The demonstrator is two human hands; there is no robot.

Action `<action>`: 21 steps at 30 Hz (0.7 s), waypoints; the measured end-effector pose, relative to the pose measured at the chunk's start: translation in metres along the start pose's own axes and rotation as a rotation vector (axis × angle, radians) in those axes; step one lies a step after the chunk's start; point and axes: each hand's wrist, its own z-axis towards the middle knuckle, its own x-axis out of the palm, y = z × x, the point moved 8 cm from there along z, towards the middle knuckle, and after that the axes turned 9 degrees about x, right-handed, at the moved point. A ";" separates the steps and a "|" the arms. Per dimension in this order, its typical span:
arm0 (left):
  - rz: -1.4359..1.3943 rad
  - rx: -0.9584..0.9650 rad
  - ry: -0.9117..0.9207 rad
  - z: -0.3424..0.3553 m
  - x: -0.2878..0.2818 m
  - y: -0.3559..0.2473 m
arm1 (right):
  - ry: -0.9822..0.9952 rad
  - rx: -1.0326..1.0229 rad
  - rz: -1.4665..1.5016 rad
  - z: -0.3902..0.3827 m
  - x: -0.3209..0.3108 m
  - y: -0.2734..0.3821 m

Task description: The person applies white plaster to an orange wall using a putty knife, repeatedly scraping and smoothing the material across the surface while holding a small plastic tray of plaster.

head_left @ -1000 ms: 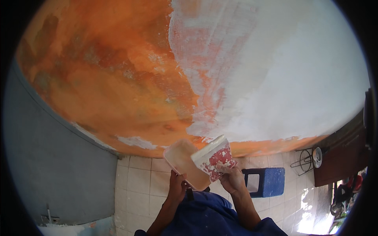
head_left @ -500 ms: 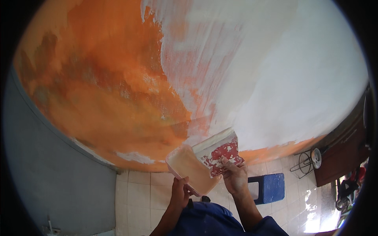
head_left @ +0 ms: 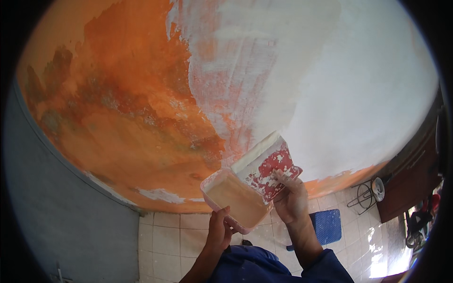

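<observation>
The left hand (head_left: pixel 218 229) grips a shallow pink rectangular plastic tray (head_left: pixel 211 203) by its left edge; the right hand (head_left: pixel 291 200) pinches a broad, paste-flecked red-and-grey scraper (head_left: pixel 279 162) along the tray's right edge, its long whitened side facing the orange-and-white wall (head_left: pixel 141 104).

Soft, moderate light; white glare on floor tiles (head_left: pixel 351 254), lower right; fisheye bowing, rim black.
</observation>
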 end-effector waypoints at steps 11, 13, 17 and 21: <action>-0.013 -0.006 -0.037 -0.005 0.004 -0.006 | -0.299 -1.445 -1.036 -0.011 0.111 0.090; 0.012 0.031 -0.057 -0.006 -0.003 -0.008 | -0.324 -1.747 -1.268 0.001 0.132 0.076; -0.108 0.047 -0.066 -0.013 -0.025 -0.006 | -0.278 -1.800 -1.631 0.053 0.134 0.047; -0.042 0.142 -0.223 -0.030 -0.044 -0.021 | -0.251 -1.646 -1.708 0.071 0.121 0.030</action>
